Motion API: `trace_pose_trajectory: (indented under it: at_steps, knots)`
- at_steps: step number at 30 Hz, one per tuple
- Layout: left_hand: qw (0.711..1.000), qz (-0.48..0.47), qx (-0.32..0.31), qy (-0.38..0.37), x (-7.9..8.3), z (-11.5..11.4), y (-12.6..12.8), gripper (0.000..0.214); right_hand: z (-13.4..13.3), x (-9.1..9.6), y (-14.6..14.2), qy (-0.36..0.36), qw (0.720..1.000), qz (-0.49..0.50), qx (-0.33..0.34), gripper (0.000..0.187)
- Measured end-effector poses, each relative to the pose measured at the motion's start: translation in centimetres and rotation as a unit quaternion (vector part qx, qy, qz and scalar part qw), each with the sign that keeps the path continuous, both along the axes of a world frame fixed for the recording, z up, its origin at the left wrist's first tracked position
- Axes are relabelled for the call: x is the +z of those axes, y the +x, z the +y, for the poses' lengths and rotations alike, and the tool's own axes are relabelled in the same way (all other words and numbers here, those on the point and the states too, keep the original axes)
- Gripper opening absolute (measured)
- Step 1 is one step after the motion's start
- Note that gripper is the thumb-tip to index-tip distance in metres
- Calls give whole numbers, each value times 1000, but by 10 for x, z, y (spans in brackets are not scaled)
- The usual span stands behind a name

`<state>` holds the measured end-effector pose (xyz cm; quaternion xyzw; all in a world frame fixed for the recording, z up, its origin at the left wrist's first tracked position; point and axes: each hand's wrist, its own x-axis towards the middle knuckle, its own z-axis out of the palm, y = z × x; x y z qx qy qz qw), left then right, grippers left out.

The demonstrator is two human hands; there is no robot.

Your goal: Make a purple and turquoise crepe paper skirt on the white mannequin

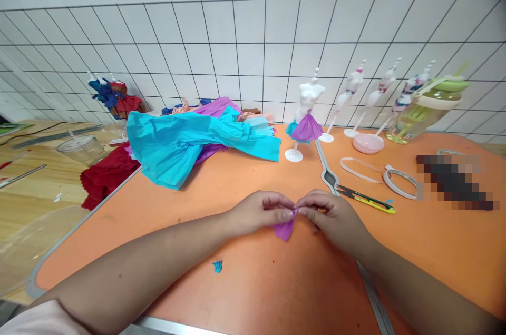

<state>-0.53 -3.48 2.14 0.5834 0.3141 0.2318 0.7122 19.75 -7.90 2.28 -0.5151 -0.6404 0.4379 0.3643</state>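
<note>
Between my two hands is a small piece of purple crepe paper (285, 230), gathered at its top edge and fanning out below. My left hand (269, 213) pinches it between thumb and forefinger. From the other side my right hand (322, 211) grips the same gathered edge, fingertips almost touching the left ones. Beyond them stands a small white dress form (311, 94) with a purple paper skirt (309, 126) and bits of blue paper at its waist. A blue paper scrap (217, 266) lies nearer to me on the orange table (245, 293).
A large blue crepe paper sheet (169, 140) covers other coloured papers at the back left. Yellow-handled thread snips (373, 202), a tape roll (401, 183), a pink bowl (368, 143), a tilted-looking bottle (429, 108) and more dress forms (351, 85) stand or lie to the right.
</note>
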Motion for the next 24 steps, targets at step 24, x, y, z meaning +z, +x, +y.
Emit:
trace_pose_trajectory:
  at_steps: [24]
  knots:
    - [990, 17, 104, 91, -4, -2, 5, 38, 3, -3, -2, -113, 991, 60, 29, 25]
